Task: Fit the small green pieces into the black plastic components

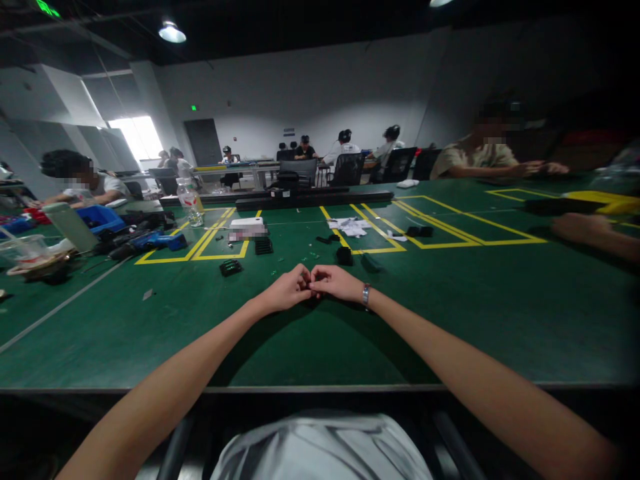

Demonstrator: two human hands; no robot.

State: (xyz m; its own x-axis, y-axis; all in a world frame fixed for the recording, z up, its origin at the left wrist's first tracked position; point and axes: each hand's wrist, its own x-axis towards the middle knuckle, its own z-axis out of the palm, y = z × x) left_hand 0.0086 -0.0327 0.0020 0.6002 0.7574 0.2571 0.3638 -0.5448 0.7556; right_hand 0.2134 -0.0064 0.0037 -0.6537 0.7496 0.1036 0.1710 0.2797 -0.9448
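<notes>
Small green pieces (313, 254): scattered left of black block (344, 256), just beyond left hand (289, 289), pinched narrow against equally pinched right hand (340, 283), both nearer than block. Cannot tell contents of grip.

You have two grips of your own, the left grip (289, 291) and the right grip (341, 282); what sits between them is too hidden to count. Your count runs: one wristband (366, 296), one green surface (310, 360), two black ridged blocks (263, 246), one white box (249, 225), one pale green flask (70, 228), one grey door (203, 141), two ceiling lamps (173, 32). You cannot count the overlapping papers (349, 227) or tiny green bits (281, 260).
</notes>
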